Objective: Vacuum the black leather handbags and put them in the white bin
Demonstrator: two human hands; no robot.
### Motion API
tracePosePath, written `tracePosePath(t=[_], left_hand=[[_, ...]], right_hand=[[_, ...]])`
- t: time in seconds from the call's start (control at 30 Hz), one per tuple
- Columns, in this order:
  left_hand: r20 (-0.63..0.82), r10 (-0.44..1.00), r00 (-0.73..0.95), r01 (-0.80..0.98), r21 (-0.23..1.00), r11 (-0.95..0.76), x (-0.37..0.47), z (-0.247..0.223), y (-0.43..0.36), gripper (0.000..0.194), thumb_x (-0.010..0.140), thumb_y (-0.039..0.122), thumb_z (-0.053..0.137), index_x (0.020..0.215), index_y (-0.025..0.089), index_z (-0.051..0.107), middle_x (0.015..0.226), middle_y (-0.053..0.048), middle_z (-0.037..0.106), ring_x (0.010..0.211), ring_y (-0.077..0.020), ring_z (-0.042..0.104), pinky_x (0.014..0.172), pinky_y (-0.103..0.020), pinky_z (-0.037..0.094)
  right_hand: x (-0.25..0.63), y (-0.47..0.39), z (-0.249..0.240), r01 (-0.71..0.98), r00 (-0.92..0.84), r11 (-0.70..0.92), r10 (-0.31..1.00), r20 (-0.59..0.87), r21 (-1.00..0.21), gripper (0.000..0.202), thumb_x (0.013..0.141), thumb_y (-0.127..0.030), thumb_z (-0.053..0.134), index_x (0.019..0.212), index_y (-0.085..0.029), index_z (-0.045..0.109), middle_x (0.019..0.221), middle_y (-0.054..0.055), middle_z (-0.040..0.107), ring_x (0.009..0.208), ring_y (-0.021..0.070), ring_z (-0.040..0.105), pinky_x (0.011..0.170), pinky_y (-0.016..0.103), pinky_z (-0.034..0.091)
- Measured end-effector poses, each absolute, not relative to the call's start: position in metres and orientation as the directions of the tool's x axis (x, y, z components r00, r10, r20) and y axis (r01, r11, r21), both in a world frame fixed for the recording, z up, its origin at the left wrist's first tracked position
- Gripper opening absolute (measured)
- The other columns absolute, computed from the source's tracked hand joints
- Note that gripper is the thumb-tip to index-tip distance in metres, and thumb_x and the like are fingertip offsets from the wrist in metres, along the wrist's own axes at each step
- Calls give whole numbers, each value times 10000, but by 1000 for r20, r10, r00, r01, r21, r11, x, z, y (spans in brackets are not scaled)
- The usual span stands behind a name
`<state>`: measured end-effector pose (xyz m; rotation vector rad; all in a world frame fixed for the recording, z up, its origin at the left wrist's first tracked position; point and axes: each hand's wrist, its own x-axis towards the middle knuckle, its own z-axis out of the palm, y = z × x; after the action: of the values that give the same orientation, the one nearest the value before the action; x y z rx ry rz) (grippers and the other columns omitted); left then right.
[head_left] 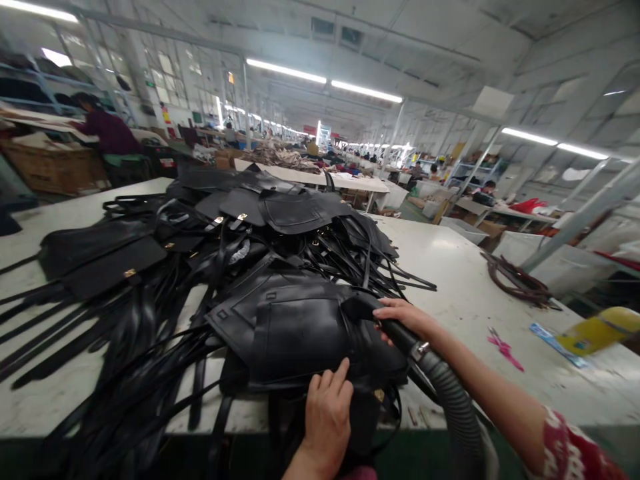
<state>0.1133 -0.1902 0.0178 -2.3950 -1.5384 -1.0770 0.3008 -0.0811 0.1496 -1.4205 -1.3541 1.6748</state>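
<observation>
A black leather bag (pixel 305 333) with a stitched front panel lies flat on the table in front of me. My left hand (pixel 327 407) rests at its near edge, fingers stretched forward and touching the leather. My right hand (pixel 405 319) is wrapped round the black tubular handle (pixel 400 339) of a blower-like tool, whose exact kind I cannot make out. A metal clamp joins this handle to a grey corrugated hose (pixel 447 393) that runs down toward me. The tool's front end points over the bag's right side. A small gold clasp (pixel 379 396) shows just below the bag.
A heap of black bags (pixel 295 210) with loose straps covers the table's left and middle. On the right are pink-handled scissors (pixel 505 348), a yellow bottle (pixel 597 332) and a coil of brown straps (pixel 517 279). A person (pixel 107 130) sits at the far left.
</observation>
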Motion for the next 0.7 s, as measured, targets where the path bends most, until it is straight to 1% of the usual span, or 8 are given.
tracePosePath(t=[0.13, 0.23, 0.3, 0.4, 0.47, 0.53, 0.6, 0.7], left_hand=[[561, 789, 250, 834, 289, -470, 121, 8, -194, 139, 763, 128, 460, 693, 200, 556, 1271, 5, 494, 766, -178, 499, 673, -371, 392], [530, 802, 275, 793, 346, -501, 118, 9, -210, 143, 757, 160, 484, 840, 217, 585, 1304, -26, 458, 867, -195, 518, 762, -402, 423], [606, 740, 292, 701, 391, -597, 106, 8, -227, 198, 759, 199, 487, 929, 238, 581, 1273, -31, 487, 977, -212, 508, 863, -432, 404], [702, 712, 22, 599, 561, -571, 68, 7, -251, 232, 778, 224, 464, 982, 260, 567, 1143, -43, 567, 1051, -217, 490, 928, -438, 376], [487, 780, -394, 468, 836, -285, 35, 12, -257, 241, 772, 260, 497, 1008, 243, 546, 1066, -67, 584, 1024, -222, 511, 882, -411, 412], [68, 809, -584, 123, 992, 5, 5, 22, -252, 320, 743, 368, 540, 1021, 208, 525, 1001, -80, 596, 943, -224, 550, 781, -366, 458], [-238, 861, -449, -180, 968, 174, -14, 32, -240, 387, 718, 463, 536, 980, 179, 542, 892, -67, 617, 806, -198, 577, 661, -310, 471], [-362, 908, -213, -345, 897, 276, -22, 36, -224, 340, 668, 471, 576, 807, 160, 580, 708, -19, 599, 640, -148, 539, 555, -252, 431]], right_hand=[[280, -55, 131, 223, -182, -308, 919, -350, -925, 289, 723, -257, 577, 952, -107, 483, 556, 28, 586, 417, 150, 555, 380, 245, 471], [257, -45, 136, 240, -90, -194, 971, -221, -951, 464, 729, -233, 577, 1141, -101, 410, 466, -41, 524, 364, 120, 509, 363, 202, 435], [244, -57, 144, 247, -101, -134, 981, -163, -960, 562, 717, -244, 593, 1219, -125, 373, 454, -54, 521, 356, 120, 504, 358, 198, 426], [229, -99, 157, 241, -273, -107, 946, -173, -965, 623, 658, -247, 645, 1231, -161, 415, 489, -39, 560, 376, 142, 525, 361, 220, 434], [221, -133, 162, 225, -451, -131, 865, -222, -966, 705, 657, -243, 647, 1292, -181, 347, 514, -41, 571, 386, 137, 528, 360, 210, 427], [213, -164, 163, 225, -547, -212, 780, -303, -951, 738, 652, -230, 653, 1311, -196, 323, 580, -33, 589, 413, 125, 536, 374, 199, 430], [207, -187, 161, 229, -590, -300, 714, -377, -926, 731, 645, -217, 651, 1307, -207, 342, 667, -20, 605, 409, 101, 520, 372, 185, 416], [200, -206, 152, 240, -633, -342, 655, -413, -909, 707, 611, -194, 644, 1277, -199, 410, 791, 3, 625, 457, 92, 525, 406, 181, 419]])
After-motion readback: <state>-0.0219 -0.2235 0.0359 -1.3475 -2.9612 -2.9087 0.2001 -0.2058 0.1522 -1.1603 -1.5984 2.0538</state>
